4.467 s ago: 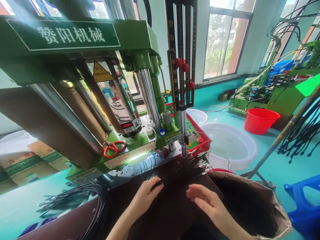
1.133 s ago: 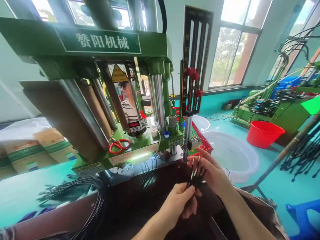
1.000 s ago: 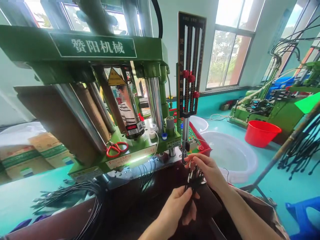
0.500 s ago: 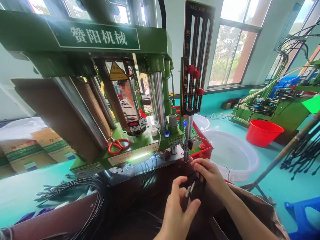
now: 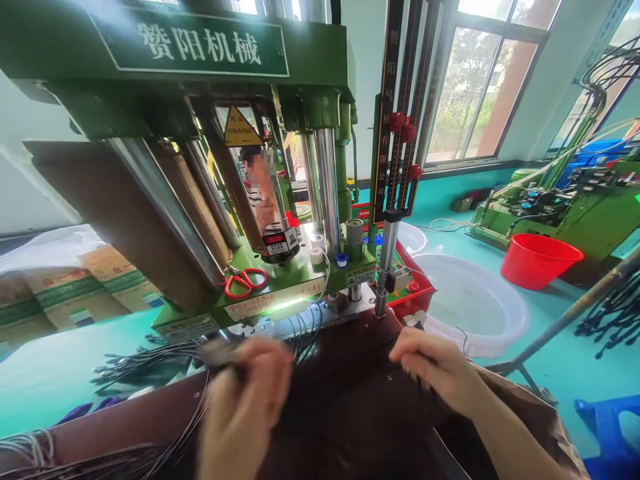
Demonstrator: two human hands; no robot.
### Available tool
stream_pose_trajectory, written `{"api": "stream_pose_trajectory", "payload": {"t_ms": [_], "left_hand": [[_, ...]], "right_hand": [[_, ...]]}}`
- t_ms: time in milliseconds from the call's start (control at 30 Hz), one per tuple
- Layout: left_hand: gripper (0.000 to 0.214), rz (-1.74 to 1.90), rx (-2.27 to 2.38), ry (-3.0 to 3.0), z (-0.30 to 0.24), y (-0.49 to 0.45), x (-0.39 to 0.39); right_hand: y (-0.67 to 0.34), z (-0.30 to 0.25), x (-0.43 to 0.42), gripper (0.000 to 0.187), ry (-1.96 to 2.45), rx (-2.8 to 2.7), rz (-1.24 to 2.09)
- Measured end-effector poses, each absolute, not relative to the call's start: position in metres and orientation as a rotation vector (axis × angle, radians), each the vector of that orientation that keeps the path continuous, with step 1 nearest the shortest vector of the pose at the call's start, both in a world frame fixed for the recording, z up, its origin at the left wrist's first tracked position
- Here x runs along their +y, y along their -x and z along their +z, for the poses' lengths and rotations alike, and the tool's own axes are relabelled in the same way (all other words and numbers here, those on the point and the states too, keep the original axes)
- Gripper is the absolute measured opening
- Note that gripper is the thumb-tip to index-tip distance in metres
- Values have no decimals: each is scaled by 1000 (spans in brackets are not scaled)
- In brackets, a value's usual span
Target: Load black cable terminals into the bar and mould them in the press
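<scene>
My left hand [image 5: 250,393] is smeared by motion above the dark brown work surface [image 5: 350,413]. It is beside the bundle of thin black cables [image 5: 170,353] lying on the left, with its fingers curled, but whether it holds anything is blurred. Farther right, my right hand [image 5: 443,367] is closed, thumb and fingers pressed together. Dark cable [image 5: 421,393] hangs below its fingers; the cable's ends are hidden. In front of both hands stands a green press machine [image 5: 320,67], with several thin black cables [image 5: 307,333] at its lower metal plate.
Red-handled scissors [image 5: 246,283] lie on the press bed beside a roll of white tape [image 5: 317,255]. A red control box [image 5: 413,293] stands right of the press. Beyond are a white tub [image 5: 480,333], a red bucket [image 5: 540,260] and a blue stool [image 5: 610,427].
My left hand has moved left, away from my right hand, toward the cable bundle. The small metal-ended pieces between the hands no longer show. The view has shifted slightly.
</scene>
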State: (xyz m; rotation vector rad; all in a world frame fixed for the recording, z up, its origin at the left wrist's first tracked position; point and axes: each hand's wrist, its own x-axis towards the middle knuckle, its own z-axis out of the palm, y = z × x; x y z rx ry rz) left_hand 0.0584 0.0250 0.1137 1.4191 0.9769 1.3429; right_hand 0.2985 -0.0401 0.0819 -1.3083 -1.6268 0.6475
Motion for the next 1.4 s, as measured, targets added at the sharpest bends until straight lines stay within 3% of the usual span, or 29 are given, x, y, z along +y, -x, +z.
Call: {"api": "stream_pose_trajectory", "payload": {"t_ms": [100,233,300,400,500,600,700,800,1000,1167,1300,1400], "left_hand": [[30,655,681,-1249,90,-102,21],[33,333,431,-776,49,-141,7],[42,216,313,-665,30,-146,2],[54,250,310,-603,10,-145,-3],[46,342,401,-651,6,-144,-4],[35,307,417,-728,12,-146,-4],[34,248,416,-756,13,-152,-3],[37,268,432,-749,7,-157,-3],[47,500,617,-669,-5,-163,-14],[51,555,759,-679,-18,-156,-13],[58,673,878,-719,-29,-146,-3],[60,657,889,-766,-30,-138,-3]], "right_hand": [[-264,94,-49,17,1147,-1670,674],[-254,77,-41,25,1157,-1666,300],[-262,64,-36,23,1231,-1701,308],[-274,50,-32,19,1341,-1715,436],[-285,47,-31,19,1391,-1656,628],[-297,56,-23,37,1303,-1596,965],[-305,70,-10,42,1200,-1747,1264],[-302,76,-1,47,1198,-1974,1341],[-284,58,-6,62,1318,-2227,1038],[-279,35,5,42,1193,-2055,1163],[-274,15,46,39,1678,-2144,439],[-268,3,77,47,1840,-2180,256]]}}
